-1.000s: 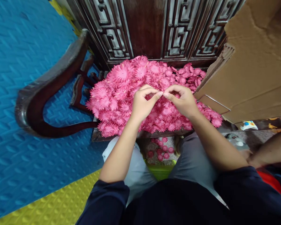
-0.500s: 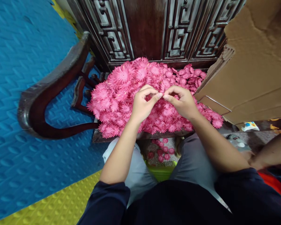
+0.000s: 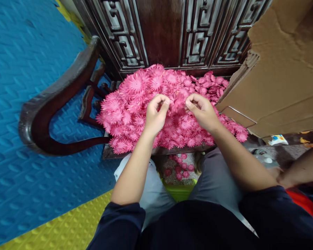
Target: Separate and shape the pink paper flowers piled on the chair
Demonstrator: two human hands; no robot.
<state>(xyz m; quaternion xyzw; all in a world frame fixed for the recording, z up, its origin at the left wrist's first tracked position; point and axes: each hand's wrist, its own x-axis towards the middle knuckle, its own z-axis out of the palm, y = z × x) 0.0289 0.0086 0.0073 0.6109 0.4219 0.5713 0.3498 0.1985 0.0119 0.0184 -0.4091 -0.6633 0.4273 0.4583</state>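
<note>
A big heap of pink paper flowers (image 3: 135, 104) covers the seat of a dark wooden chair (image 3: 156, 150). Both of my hands hover over the middle of the heap. My left hand (image 3: 155, 116) has thumb and forefinger pinched together at the edge of a pink flower (image 3: 178, 101). My right hand (image 3: 203, 114) pinches the same flower from the other side. The flower stands slightly raised between the two sets of fingertips. My knees in grey trousers (image 3: 214, 177) sit just below the seat's front edge.
The chair's carved back (image 3: 167, 31) rises behind the heap and its curved armrest (image 3: 54, 97) is at left. A cardboard box (image 3: 284, 69) leans at right. Several pink flowers (image 3: 178, 168) lie on the floor. Another person's arm (image 3: 302, 168) is at right. Blue foam mat (image 3: 21, 69) covers the floor.
My fingertips, touching one another a second ago, have drawn apart sideways, and a pink flower now shows between them. The heap and the other person's arm stay put.
</note>
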